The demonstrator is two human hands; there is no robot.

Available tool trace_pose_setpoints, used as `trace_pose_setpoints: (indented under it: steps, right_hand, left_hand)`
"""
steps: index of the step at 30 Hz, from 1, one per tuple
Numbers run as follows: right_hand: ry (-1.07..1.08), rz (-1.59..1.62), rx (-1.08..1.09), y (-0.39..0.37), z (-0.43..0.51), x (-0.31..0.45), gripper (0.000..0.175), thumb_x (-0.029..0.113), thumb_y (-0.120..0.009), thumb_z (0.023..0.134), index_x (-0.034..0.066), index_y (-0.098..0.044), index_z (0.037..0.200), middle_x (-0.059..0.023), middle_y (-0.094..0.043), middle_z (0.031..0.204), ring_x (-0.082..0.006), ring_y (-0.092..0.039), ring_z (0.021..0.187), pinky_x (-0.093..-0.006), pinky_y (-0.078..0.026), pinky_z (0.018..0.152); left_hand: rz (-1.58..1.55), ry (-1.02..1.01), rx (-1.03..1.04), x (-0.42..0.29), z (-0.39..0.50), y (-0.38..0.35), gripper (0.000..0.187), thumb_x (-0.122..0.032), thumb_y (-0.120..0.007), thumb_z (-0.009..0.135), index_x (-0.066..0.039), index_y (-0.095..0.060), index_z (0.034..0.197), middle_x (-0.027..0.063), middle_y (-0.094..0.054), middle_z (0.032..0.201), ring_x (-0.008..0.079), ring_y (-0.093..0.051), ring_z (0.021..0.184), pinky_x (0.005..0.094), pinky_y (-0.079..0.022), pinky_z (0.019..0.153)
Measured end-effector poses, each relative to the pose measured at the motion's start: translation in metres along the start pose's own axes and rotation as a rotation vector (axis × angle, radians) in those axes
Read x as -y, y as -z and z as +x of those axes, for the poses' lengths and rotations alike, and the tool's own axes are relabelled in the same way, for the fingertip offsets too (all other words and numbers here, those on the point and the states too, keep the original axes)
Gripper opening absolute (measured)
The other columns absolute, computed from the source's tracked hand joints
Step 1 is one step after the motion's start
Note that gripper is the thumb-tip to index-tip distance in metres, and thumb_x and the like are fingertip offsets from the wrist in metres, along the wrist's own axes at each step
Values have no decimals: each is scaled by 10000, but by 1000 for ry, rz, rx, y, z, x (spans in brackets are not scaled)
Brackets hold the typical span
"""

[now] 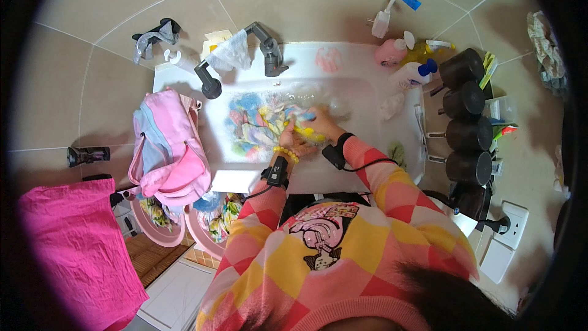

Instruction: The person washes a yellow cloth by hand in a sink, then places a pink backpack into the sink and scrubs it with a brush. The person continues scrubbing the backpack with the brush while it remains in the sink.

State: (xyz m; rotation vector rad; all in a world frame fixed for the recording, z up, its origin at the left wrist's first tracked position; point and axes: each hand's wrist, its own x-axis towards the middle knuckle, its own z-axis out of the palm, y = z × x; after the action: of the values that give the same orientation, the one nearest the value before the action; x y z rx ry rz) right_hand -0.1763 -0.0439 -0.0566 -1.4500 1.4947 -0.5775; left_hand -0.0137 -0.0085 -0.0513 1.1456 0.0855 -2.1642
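A multicolored wet cloth (257, 124), with yellow, blue, pink and white areas, lies bunched in soapy water in the white sink (386, 96). My left hand (294, 140), wearing a yellow bead bracelet (285, 151) at the wrist, grips the near edge of the cloth's right part. Just right of it, my right hand (324, 124) has its fingers closed around a blue and yellow portion. Foam and water hide some of the fingertips and the cloth's underside.
A pink backpack (172, 147) rests on the sink's left edge, above pink basins (161, 239) holding fabric. A dark faucet (271, 57) stands behind, draped with white mesh (232, 53). Pump bottles (390, 53) occupy the back right corner. Black cylindrical containers (468, 133) line the right wall.
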Motion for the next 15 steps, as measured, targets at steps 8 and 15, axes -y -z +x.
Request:
trace_pose_setpoints:
  steps: [8, 15]
  right_hand:
    - [285, -101, -4, -23, -66, 97, 316, 293, -770, 798, 85, -673, 1015, -178, -641, 1030, -326, -642, 934, -424, -530, 791]
    - [9, -467, -272, 5, -10, 37, 402, 394, -673, 848, 56, -681, 1066, -244, -595, 1163, -413, -599, 1034, -506, -493, 871]
  left_hand:
    - [-228, -223, 475, -3, 35, 47, 530, -517, -475, 996, -63, -568, 1254, 149, -640, 1166, 284, -652, 1016, 424, -557, 844]
    - [-191, -222, 88, 22, 37, 19, 507, -421, -472, 1021, -55, -493, 1371, 161, -574, 1343, 349, -556, 1235, 516, -430, 1068]
